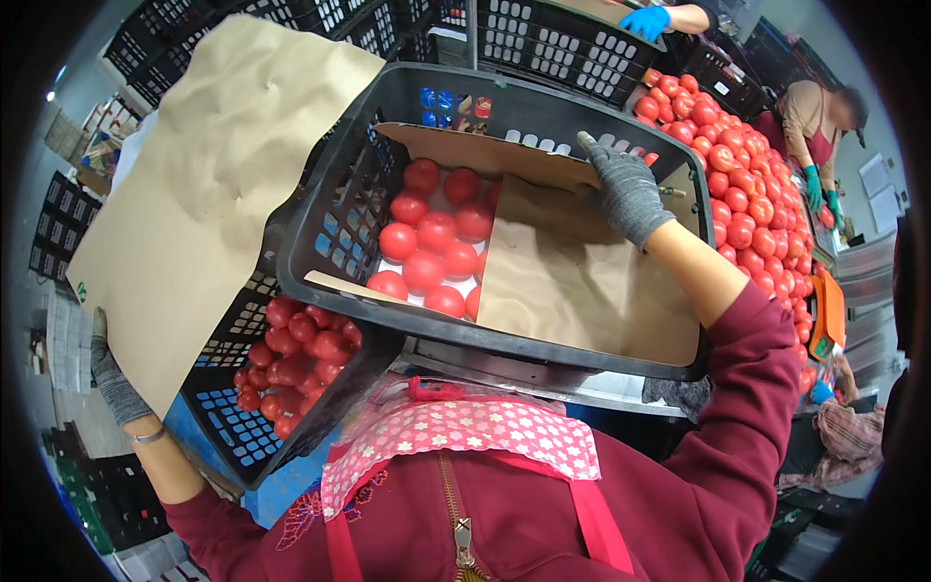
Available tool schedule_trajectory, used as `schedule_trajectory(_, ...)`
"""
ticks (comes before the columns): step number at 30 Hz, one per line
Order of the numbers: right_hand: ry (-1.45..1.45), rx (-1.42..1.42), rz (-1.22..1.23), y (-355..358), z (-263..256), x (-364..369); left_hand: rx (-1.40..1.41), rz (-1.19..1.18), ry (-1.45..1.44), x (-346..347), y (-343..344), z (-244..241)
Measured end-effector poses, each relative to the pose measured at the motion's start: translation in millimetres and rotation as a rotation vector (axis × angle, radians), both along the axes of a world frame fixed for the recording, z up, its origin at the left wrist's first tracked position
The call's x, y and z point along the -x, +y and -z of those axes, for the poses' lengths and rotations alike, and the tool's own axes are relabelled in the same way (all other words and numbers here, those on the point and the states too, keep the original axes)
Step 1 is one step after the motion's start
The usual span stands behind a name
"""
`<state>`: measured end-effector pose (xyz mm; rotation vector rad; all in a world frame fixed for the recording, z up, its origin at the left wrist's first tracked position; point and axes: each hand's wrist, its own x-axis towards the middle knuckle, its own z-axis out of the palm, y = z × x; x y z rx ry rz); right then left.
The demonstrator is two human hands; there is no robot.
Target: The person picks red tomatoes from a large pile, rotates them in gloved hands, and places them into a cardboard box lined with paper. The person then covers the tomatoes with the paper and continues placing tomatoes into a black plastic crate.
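Note:
My left hand (115, 375), in a grey knit glove, holds the lower left edge of a large sheet of brown paper (211, 174). The sheet hangs raised left of a black plastic crate (436, 320). My gloved right hand (629, 189) reaches into that crate and touches a brown paper flap (502, 149) along its far wall; its curled fingers are partly hidden. Several tomatoes (436, 233) rest in the crate's left half. Another brown paper piece (582, 284) covers the right half, hiding what lies under it.
A lower crate (247, 436) with smaller tomatoes (291, 364) stands at left. Tomatoes are heaped (742, 189) on the right, beside an orange scale (828, 313). Black crates (567, 44) stand behind. A blue-gloved hand (646, 22) and a green-gloved co-worker (807, 131) are nearby.

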<state>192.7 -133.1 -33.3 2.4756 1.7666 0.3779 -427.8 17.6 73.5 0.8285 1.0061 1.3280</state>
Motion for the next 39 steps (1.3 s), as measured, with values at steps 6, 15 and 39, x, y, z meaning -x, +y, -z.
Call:
schedule_trajectory(6,0.133,-0.309,-0.121,25,-2,-12,-0.031,0.229,-0.143,49,50,29)
schedule_trajectory(15,0.084,-0.259,-0.208,14,-22,-26,0.009,0.179,-0.157,47,66,60)
schedule_trajectory(39,0.041,0.17,0.541,-116,-39,68,0.293,0.19,-0.146,20,54,167)
